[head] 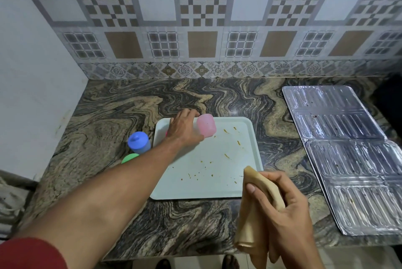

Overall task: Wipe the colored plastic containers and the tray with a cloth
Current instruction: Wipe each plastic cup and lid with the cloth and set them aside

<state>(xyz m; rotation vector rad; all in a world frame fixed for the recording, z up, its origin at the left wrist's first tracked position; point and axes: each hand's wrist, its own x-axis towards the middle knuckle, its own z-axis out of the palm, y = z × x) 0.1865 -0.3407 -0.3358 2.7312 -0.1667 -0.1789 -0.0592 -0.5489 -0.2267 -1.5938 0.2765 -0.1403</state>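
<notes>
A pale blue tray [217, 181] with brown food specks lies on the marble counter. At its far edge my left hand [185, 127] grips a pink plastic container [206, 126], thumb at its lower side. A blue lidded container [138, 142] stands on the counter left of the tray. A green container [129, 158] sits just in front of it, partly hidden by my left forearm. Near the tray's right front corner my right hand [285, 208] holds a folded tan cloth [254, 221] that hangs down past the counter edge.
A ribbed foil sheet [348, 153] covers the counter on the right. The tiled wall [195, 18] stands behind, and a white side wall [32, 94] bounds the left. The counter's front edge [174, 255] runs below my hands, with feet visible on the floor.
</notes>
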